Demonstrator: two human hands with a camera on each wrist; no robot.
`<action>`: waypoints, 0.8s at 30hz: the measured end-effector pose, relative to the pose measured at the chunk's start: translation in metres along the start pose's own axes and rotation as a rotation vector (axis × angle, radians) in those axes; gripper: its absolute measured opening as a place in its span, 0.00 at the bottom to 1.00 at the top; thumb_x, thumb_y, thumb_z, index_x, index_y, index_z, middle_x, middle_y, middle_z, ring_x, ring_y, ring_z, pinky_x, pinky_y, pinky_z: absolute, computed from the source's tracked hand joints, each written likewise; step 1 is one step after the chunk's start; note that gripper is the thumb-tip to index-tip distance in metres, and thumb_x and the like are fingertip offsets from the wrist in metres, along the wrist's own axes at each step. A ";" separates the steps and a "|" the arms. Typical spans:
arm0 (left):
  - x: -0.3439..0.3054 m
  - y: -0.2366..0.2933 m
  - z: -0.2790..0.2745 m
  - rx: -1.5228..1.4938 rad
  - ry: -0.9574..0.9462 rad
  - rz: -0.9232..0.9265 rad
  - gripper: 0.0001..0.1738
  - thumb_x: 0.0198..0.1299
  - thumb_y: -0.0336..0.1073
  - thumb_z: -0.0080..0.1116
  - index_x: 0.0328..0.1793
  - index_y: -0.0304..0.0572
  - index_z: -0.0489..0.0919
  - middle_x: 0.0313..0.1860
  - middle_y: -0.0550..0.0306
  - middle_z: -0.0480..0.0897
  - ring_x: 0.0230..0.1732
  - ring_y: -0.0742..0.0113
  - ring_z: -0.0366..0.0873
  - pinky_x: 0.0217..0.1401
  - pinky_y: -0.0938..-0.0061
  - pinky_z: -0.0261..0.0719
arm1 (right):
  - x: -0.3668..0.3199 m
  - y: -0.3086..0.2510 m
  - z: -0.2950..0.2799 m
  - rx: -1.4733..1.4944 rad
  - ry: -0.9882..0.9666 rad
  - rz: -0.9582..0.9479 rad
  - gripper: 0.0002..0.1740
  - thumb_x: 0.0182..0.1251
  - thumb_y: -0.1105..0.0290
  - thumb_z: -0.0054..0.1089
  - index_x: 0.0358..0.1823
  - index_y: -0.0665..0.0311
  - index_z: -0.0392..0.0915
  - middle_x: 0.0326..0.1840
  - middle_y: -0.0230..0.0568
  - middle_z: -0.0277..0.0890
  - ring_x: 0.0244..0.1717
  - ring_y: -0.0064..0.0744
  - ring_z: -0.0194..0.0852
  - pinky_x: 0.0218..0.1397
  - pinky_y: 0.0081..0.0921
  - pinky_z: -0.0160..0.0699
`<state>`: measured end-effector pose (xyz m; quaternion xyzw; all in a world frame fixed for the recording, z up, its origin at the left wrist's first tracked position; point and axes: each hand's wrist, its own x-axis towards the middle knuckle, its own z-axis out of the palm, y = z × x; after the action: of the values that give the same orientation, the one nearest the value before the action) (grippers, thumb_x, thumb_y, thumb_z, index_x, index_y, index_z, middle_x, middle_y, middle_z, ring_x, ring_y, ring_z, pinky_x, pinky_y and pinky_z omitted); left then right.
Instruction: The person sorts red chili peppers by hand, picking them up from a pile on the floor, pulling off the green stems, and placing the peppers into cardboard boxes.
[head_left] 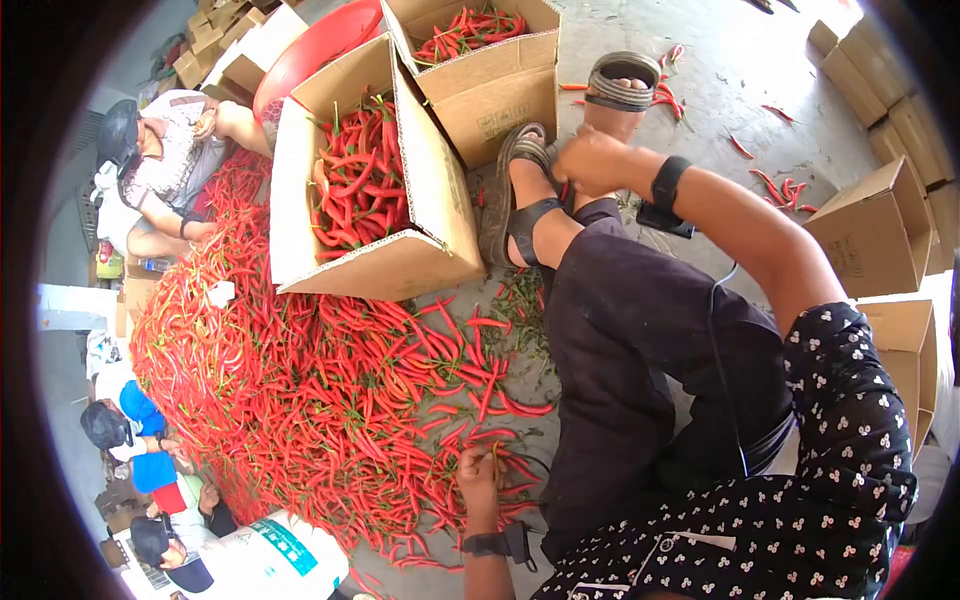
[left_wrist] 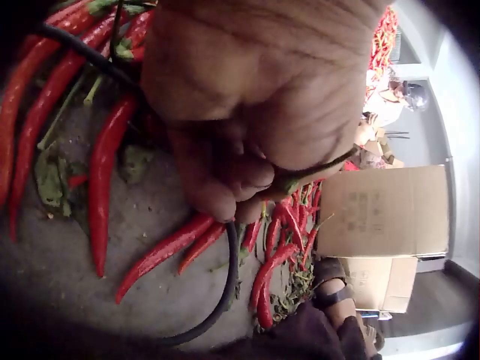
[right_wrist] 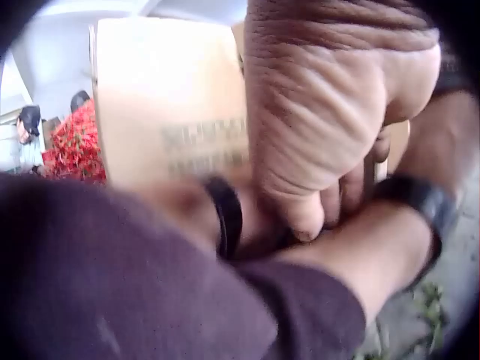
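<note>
My left hand (head_left: 479,475) is at the near edge of a large heap of red chili peppers (head_left: 330,400). In the left wrist view its fingers curl in, and a thin green stem (left_wrist: 322,169) of a chili pepper sticks out beside them. Several loose red chilies (left_wrist: 109,180) lie on the floor beside the hand. My right hand (head_left: 592,160) is over the ankles, its fingers curled inward. A small red tip shows under it in the head view; I cannot tell whether the hand holds it.
An open carton (head_left: 440,262) part full of red chilies stands beside the sandalled feet, with another carton (head_left: 500,105) behind it. A red basin (head_left: 320,45) is farther back. Several people sit around the heap. More cartons (head_left: 870,235) stand at right. A cable (left_wrist: 225,289) hangs by my left hand.
</note>
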<state>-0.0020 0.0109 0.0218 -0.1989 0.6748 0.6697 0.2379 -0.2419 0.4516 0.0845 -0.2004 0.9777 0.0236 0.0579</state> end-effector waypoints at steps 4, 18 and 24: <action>-0.002 0.000 0.001 0.026 0.021 -0.001 0.03 0.59 0.27 0.47 0.39 0.40 0.68 0.20 0.55 0.75 0.14 0.74 0.66 0.15 0.80 0.67 | 0.017 -0.021 0.008 -0.164 -0.196 0.191 0.10 0.45 0.65 0.58 0.30 0.56 0.81 0.33 0.39 0.79 0.42 0.36 0.75 0.52 0.40 0.59; 0.004 -0.005 -0.004 -0.010 -0.012 -0.006 0.03 0.59 0.26 0.45 0.39 0.39 0.68 0.20 0.55 0.74 0.13 0.73 0.66 0.15 0.79 0.67 | 0.040 -0.020 0.031 -0.243 -0.167 0.301 0.12 0.55 0.67 0.49 0.35 0.59 0.81 0.37 0.43 0.79 0.42 0.38 0.77 0.51 0.42 0.59; 0.003 -0.007 -0.008 -0.010 -0.043 0.035 0.03 0.60 0.27 0.45 0.39 0.38 0.68 0.20 0.54 0.74 0.13 0.73 0.66 0.16 0.80 0.66 | 0.031 -0.016 0.003 -0.232 0.072 0.379 0.09 0.54 0.66 0.50 0.32 0.59 0.78 0.32 0.43 0.79 0.35 0.39 0.78 0.41 0.38 0.71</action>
<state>-0.0006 0.0032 0.0142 -0.1739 0.6694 0.6813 0.2397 -0.2634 0.4252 0.0770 -0.0192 0.9901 0.1390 -0.0057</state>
